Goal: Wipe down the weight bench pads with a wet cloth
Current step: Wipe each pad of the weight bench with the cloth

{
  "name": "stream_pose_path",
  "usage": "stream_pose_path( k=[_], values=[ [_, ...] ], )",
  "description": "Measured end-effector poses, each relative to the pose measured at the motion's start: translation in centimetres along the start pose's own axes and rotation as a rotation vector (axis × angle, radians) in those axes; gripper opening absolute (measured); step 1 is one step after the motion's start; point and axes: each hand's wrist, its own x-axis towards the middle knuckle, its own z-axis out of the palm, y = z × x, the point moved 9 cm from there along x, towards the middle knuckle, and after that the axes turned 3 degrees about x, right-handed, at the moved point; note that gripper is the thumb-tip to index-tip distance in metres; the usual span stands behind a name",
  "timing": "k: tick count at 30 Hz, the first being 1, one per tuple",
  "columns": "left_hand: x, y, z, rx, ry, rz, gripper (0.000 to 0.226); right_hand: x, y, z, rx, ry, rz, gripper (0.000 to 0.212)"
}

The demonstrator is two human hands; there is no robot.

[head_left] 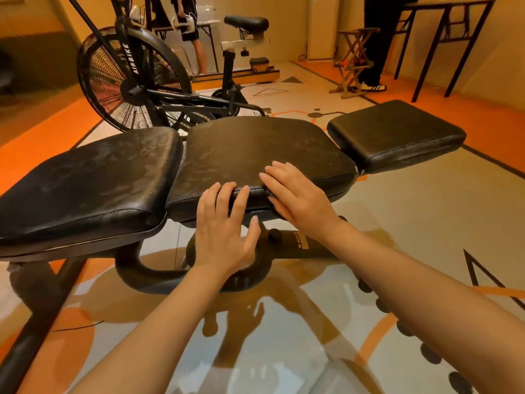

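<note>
A weight bench with three black pads stretches across the view: a large left pad (85,177), a middle pad (255,149) and a smaller right pad (395,132). Dull streaks mark the left and middle pads. My left hand (224,228) rests on the near edge of the middle pad, fingers straight over the rim. My right hand (295,194) lies flat beside it on the same edge, fingers extended onto the top surface. Neither hand holds anything. No cloth is in view.
The bench's black frame (159,274) curves below the pads. An air bike (136,78) stands right behind the bench. A wooden folding stool (355,61), black tables (443,38) and two standing people are farther back. The floor is a glossy patterned mat.
</note>
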Motion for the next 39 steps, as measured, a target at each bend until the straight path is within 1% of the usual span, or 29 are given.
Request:
stream_pose_path(
  k=[3, 7, 11, 13, 16, 18, 20, 21, 23, 25, 27, 28, 29, 32, 33, 34, 35, 36, 37, 39],
  values=[
    [0.4, 0.0, 0.0, -0.044, -0.024, 0.036, 0.054, 0.1, 0.1, 0.0, -0.018, -0.027, -0.026, 0.036],
    [0.9, 0.1, 0.2, -0.126, -0.065, 0.049, 0.050, 0.0, 0.6, 0.3, 0.016, -0.163, -0.031, 0.037],
    [2.3, 0.1, -0.7, -0.235, -0.186, 0.013, 0.044, 1.2, 0.4, -0.3, 0.079, -0.340, -0.025, 0.038],
    [3.4, 0.0, -1.3, -0.241, -0.277, 0.021, 0.042, 1.9, 0.4, -0.6, 0.099, -0.457, -0.002, 0.041],
    [5.1, -0.7, -1.6, -0.219, -0.449, 0.022, 0.042, 2.7, 1.2, -1.0, 0.141, -0.607, 0.046, 0.039],
    [6.1, -1.1, -2.1, -0.257, -0.503, 0.005, 0.040, 3.5, 1.8, -1.8, 0.155, -0.700, 0.097, 0.042],
    [7.2, -1.1, -2.8, -0.306, -0.563, -0.010, 0.039, 4.8, 2.2, -3.3, 0.168, -0.766, 0.131, 0.039],
    [7.8, -0.9, -3.2, -0.319, -0.607, -0.013, 0.038, 5.6, 2.5, -4.2, 0.174, -0.786, 0.155, 0.041],
    [9.1, -0.1, -4.0, -0.353, -0.654, 0.004, 0.036, 6.6, 3.5, -5.8, 0.198, -0.817, 0.243, 0.047],
    [10.3, 1.2, -4.9, -0.387, -0.656, 0.039, 0.034, 6.3, 4.9, -7.3, 0.214, -0.819, 0.369, 0.052],
    [11.2, 2.6, -5.0, -0.405, -0.675, 0.059, 0.034, 5.0, 6.5, -8.4, 0.226, -0.815, 0.516, 0.047],
    [11.5, 3.4, -5.0, -0.403, -0.685, 0.067, 0.035, 4.2, 6.9, -8.7, 0.226, -0.819, 0.536, 0.044],
    [11.7, 4.2, -4.8, -0.395, -0.694, 0.072, 0.034, 3.3, 7.3, -8.9, 0.243, -0.838, 0.540, 0.043],
    [11.8, 6.9, -3.7, -0.377, -0.720, 0.055, 0.030, 0.8, 9.1, -9.8, 0.304, -0.797, 0.588, 0.050],
    [11.7, 7.8, -3.2, -0.360, -0.728, 0.044, 0.030, 0.1, 10.0, -10.0, 0.329, -0.803, 0.594, 0.048],
    [11.6, 8.9, -2.6, -0.329, -0.737, 0.038, 0.031, -0.3, 10.8, -10.0, 0.311, -0.807, 0.533, 0.045],
    [11.4, 10.1, -2.0, -0.295, -0.748, 0.032, 0.033, -0.7, 11.6, -10.0, 0.284, -0.800, 0.467, 0.046],
    [11.1, 11.3, -1.2, -0.270, -0.767, 0.019, 0.035, -1.0, 12.4, -9.9, 0.289, -0.763, 0.424, 0.043],
    [10.8, 12.6, -0.4, -0.249, -0.797, 0.012, 0.037, -1.6, 13.5, -9.8, 0.332, -0.730, 0.445, 0.039],
    [9.9, 14.8, 1.4, -0.202, -0.837, 0.030, 0.042, -2.6, 15.4, -9.8, 0.375, -0.660, 0.429, 0.042]
  ],
)
